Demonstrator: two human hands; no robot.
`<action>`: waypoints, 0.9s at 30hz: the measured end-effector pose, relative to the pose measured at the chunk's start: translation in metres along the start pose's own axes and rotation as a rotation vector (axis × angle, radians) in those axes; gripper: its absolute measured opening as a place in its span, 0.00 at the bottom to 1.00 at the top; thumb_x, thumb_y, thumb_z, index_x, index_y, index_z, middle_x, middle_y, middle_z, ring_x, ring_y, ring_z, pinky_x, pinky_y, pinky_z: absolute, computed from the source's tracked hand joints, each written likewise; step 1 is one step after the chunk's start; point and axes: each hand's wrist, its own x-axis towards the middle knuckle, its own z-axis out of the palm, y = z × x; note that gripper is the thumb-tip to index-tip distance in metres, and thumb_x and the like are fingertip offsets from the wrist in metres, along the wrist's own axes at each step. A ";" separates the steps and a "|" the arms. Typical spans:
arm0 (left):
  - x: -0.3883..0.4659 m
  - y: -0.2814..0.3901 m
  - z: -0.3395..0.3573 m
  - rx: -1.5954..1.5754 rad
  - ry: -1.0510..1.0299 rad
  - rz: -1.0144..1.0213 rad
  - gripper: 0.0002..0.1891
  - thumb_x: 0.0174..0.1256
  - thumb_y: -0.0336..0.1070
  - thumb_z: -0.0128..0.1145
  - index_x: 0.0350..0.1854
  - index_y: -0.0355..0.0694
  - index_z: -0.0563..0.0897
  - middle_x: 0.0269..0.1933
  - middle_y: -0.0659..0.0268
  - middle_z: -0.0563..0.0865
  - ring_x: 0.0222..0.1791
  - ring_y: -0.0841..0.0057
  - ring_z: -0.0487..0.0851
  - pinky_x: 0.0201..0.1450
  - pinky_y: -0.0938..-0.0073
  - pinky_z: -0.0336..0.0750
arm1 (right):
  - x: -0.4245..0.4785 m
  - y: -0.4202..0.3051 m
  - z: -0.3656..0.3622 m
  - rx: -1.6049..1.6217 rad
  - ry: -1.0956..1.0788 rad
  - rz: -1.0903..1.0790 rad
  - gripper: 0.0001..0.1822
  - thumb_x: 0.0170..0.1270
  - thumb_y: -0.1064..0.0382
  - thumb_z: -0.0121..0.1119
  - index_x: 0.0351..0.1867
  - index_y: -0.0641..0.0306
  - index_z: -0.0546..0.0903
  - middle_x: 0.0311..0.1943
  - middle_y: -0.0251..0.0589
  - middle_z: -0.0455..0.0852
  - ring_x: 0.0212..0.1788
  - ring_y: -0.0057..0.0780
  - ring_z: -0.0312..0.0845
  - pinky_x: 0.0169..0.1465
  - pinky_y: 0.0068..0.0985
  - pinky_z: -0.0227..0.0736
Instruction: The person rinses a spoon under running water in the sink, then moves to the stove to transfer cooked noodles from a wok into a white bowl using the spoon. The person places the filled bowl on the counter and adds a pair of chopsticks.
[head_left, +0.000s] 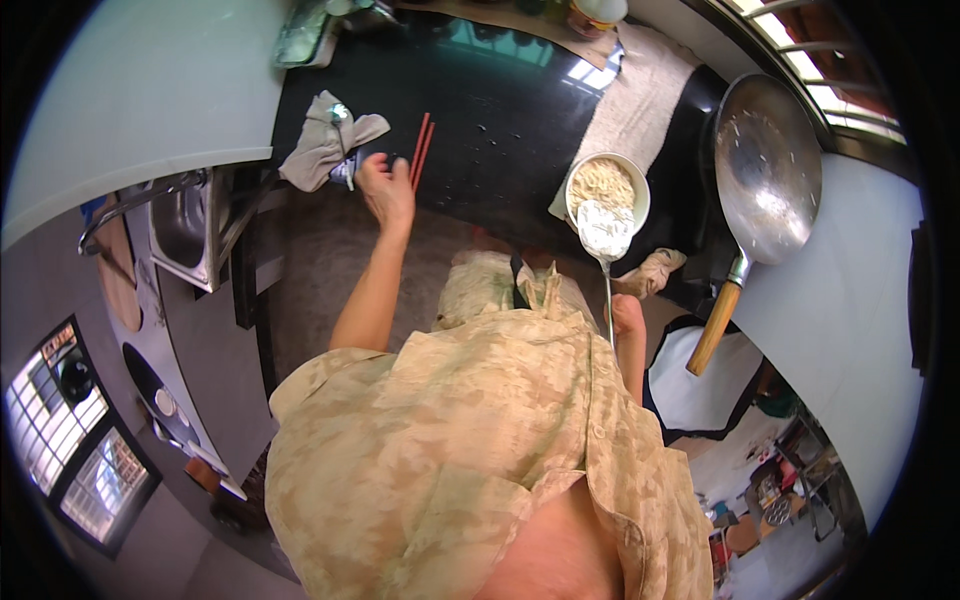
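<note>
Along the handle of a metal spatula (606, 232), my right hand (628, 311) is closed in a grip. Its wide, shiny blade covers the near part of a white bowl (642, 196) that contains pale noodles (600, 184). A beige towel (637, 97) runs behind the bowl over the black counter. My left hand (386, 191) is at the counter's near edge with fingers curled and slightly blurred. Right beside it is a pair of red chopsticks (421, 154); whether the hand touches them cannot be told. A crumpled grey cloth (319, 146) lies just left of that hand.
A wok (769, 172) with a wooden handle is at the right, near a barred window. A folded cloth (654, 271) is by my right hand. To the left are a steel sink (184, 232) and faucet (135, 199). A glass container (304, 34) stands at the back left.
</note>
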 end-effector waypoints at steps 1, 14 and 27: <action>0.015 -0.013 -0.004 0.107 0.105 -0.056 0.18 0.53 0.37 0.62 0.44 0.36 0.74 0.42 0.54 0.74 0.44 0.60 0.74 0.48 0.65 0.70 | 0.002 0.002 0.000 -0.003 -0.008 -0.013 0.11 0.54 0.71 0.50 0.15 0.62 0.73 0.14 0.28 0.66 0.16 0.19 0.59 0.18 0.27 0.53; 0.042 -0.062 -0.013 -0.192 -0.066 -0.074 0.11 0.67 0.38 0.50 0.34 0.35 0.80 0.23 0.67 0.79 0.22 0.82 0.73 0.24 0.79 0.68 | 0.004 -0.001 0.025 0.129 0.107 0.001 0.14 0.55 0.69 0.54 0.12 0.61 0.71 0.15 0.24 0.66 0.17 0.15 0.57 0.18 0.23 0.52; -0.099 0.132 -0.008 -0.111 -1.005 0.712 0.04 0.60 0.36 0.54 0.29 0.44 0.77 0.21 0.60 0.79 0.22 0.60 0.79 0.21 0.64 0.70 | 0.006 0.004 0.042 0.325 0.184 -0.082 0.14 0.53 0.71 0.56 0.11 0.60 0.71 0.16 0.25 0.68 0.18 0.16 0.60 0.20 0.23 0.56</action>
